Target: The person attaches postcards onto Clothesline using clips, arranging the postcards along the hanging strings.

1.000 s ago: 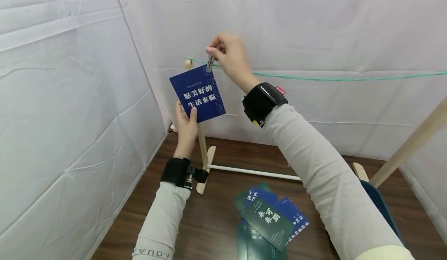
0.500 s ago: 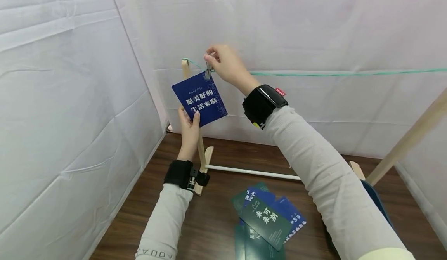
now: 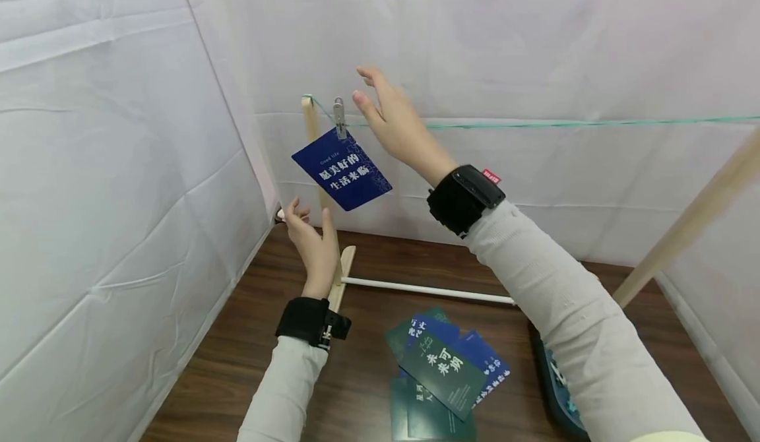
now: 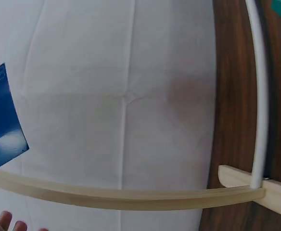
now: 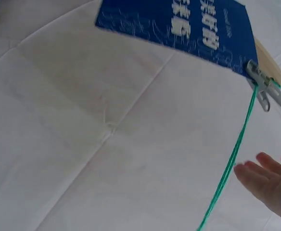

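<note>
A blue card (image 3: pixel 343 170) with white lettering hangs tilted from the green string (image 3: pixel 493 125), held at its upper corner by a metal clothespin (image 3: pixel 340 119). In the right wrist view the clip (image 5: pixel 265 84) bites both the card (image 5: pixel 179 31) and the string. My right hand (image 3: pixel 394 115) is just right of the clip, fingers spread and holding nothing. Below the card's lower left edge is my left hand (image 3: pixel 313 244), fingers parted and apart from the card. Only its fingertips (image 4: pixel 19 226) show in the left wrist view, under the card (image 4: pixel 3 122).
A wooden post (image 3: pixel 310 122) on a foot holds the string's left end; another post (image 3: pixel 689 214) slants at the right. A white rod (image 3: pixel 427 289) runs low between them. Overlapping green and blue cards (image 3: pixel 442 369) lie on the brown table (image 3: pixel 356 376), beside a dark bin (image 3: pixel 555 389).
Both hands have let go: the right hand of the clothespin, moving off to the right, the left hand of the card, dropping lower. The card now hangs from the string.
</note>
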{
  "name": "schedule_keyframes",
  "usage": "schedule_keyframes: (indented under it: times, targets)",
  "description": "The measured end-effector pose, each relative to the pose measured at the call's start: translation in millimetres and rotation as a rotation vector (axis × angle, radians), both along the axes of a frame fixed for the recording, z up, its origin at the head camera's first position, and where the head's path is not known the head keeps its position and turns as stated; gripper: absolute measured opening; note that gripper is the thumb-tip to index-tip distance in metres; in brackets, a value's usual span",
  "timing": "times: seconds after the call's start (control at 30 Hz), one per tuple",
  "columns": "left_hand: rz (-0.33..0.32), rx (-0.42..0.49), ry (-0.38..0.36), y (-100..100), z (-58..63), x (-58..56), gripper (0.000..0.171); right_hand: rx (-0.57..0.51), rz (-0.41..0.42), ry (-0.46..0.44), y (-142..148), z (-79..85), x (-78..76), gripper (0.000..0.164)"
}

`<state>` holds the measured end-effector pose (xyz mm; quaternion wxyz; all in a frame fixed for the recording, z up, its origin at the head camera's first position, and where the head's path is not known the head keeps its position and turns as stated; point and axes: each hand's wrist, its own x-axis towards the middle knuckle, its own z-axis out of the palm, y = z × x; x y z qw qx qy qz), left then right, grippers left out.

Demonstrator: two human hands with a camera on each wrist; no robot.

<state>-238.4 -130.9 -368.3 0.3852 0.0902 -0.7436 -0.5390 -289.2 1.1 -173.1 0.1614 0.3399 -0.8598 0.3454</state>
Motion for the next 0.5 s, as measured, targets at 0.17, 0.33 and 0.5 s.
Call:
schedule_keyframes:
  times: [0.17, 0.33, 0.5]
  targets:
    - [0.102, -0.204, 0.041, 17.3, -14.2, 13.1, 0.045, -0.145, 0.145, 0.322, 16.1, -26.0, 14.6, 0.034]
    - [0.05, -0.462, 0.156, 59.3, -22.1, 25.7, 0.041, -0.167, 0.219, 0.538, 39.7, -55.3, 20.7, 0.024]
    - [-0.083, -0.613, 0.199, 100.9, -23.8, 32.7, 0.038, -0.124, 0.181, 0.532, 66.6, -74.6, 20.5, 0.025]
